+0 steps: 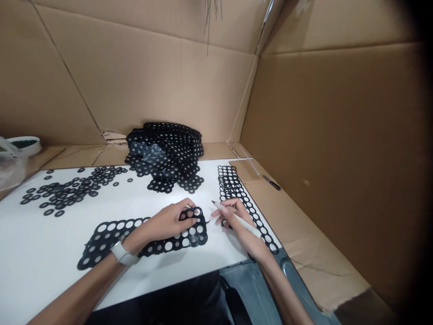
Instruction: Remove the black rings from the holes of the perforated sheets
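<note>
White tbl [43,243]: L hand [169,221] pinches mesh [159,248], bowl [32,150] holds dk-grn stuff [23,143].

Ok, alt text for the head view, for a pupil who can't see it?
The left hand holds a panel of black rings on a white tabletop; the right hand holds a pen-like tool. Loose rings and a dark heap lie beyond.

Here, in right hand [235,215]: slim white pen [248,225], smooth, plastic-looking. Under left hand [174,221]: black ring-patterned sheet [155,248], bumpy, slight sheen, cloth or rubber unclear. Just behind that hand: white wrist band [124,253], smooth. Beneath both hands: flat white tabletop [50,243], slick, softly shining. Beyond them: heaped black dotted material [172,144], cloth-like, rumpled, one patch glossy. Farther off: brown cardboard wall [145,81], paper-matt, creased.
</note>
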`<state>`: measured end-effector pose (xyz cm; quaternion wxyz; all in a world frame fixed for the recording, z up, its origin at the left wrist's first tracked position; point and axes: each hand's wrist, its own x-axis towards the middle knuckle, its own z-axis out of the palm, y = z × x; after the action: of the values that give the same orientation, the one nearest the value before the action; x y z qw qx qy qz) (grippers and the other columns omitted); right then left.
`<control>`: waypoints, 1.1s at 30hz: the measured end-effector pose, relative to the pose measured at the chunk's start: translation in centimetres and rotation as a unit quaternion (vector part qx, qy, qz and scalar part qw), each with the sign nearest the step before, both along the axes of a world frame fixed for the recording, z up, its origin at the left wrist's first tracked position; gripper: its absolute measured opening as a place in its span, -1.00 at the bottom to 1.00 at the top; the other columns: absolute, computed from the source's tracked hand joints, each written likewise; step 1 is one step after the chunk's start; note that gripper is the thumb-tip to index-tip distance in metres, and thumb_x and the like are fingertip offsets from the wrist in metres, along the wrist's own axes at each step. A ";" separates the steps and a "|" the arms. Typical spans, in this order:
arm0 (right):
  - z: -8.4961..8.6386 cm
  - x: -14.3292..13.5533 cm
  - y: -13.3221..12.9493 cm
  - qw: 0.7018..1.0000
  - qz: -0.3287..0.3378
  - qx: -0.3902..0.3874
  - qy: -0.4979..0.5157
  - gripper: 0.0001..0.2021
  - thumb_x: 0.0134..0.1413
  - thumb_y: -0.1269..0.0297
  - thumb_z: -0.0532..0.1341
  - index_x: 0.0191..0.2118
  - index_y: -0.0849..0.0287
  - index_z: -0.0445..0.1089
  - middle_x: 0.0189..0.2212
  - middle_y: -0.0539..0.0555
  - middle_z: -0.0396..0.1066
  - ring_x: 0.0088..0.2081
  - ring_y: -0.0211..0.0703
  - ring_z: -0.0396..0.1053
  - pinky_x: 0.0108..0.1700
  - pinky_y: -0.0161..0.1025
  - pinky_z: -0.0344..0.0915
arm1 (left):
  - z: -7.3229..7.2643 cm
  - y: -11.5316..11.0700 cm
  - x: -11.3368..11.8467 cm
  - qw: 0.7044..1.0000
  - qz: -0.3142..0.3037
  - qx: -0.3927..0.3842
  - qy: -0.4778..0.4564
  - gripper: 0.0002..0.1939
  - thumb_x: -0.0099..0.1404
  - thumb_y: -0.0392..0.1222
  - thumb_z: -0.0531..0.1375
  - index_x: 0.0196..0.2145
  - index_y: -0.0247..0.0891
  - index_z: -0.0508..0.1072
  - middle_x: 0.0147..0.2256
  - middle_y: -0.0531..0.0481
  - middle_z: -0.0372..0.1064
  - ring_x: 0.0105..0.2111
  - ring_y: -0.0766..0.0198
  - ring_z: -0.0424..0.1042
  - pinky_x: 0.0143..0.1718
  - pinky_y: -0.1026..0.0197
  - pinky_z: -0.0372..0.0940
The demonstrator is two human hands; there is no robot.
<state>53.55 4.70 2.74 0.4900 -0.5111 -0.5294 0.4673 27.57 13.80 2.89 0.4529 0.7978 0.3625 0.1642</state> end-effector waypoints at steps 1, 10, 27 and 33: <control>0.3 -0.1 -0.2 1.000 0.006 -0.002 0.001 -0.66 0.52 -0.14 0.24 0.04 0.02 0.29 -0.05 0.13 0.65 -0.13 -0.04 0.55 -0.11 -0.12 0.41 | 0.0 0.0 0.1 1.000 0.003 -0.003 0.001 -0.66 0.49 0.16 0.25 0.00 -0.12 0.43 -0.26 0.06 0.42 -0.26 0.13 0.42 -0.21 0.14 0.28; -0.1 -0.7 -2.2 0.998 -0.043 -0.028 0.021 -0.67 0.49 -0.10 0.29 -0.09 0.03 0.27 -0.20 0.09 0.65 -0.23 -0.04 0.55 -0.18 -0.14 0.43 | -0.1 -0.2 0.4 0.999 -0.011 0.033 0.014 -0.62 0.53 0.22 0.22 -0.23 -0.15 0.49 -0.32 0.06 0.47 -0.30 0.16 0.43 -0.25 0.17 0.22; -1.4 -2.3 -2.9 0.997 -0.011 -0.065 -0.032 -0.77 0.46 0.04 0.29 -0.19 0.03 0.34 -0.27 0.03 0.60 -0.21 0.01 0.51 -0.14 -0.10 0.37 | -0.7 -0.8 0.6 0.999 0.017 0.034 -0.026 -0.73 0.51 0.11 0.25 -0.17 -0.12 0.57 -0.28 0.05 0.53 -0.29 0.15 0.45 -0.27 0.16 0.24; -1.4 -2.4 -2.8 0.997 -0.001 -0.057 -0.055 -0.78 0.48 0.04 0.28 -0.18 0.03 0.36 -0.25 0.03 0.62 -0.22 -0.01 0.50 -0.14 -0.11 0.35 | -0.8 -0.8 0.6 0.998 0.017 0.024 -0.047 -0.72 0.52 0.11 0.25 -0.17 -0.12 0.60 -0.28 0.04 0.56 -0.28 0.15 0.47 -0.27 0.16 0.27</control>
<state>51.19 1.86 1.34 0.4305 -0.5642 -0.5272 0.4673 28.20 12.99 2.07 0.4476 0.7935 0.3503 0.2176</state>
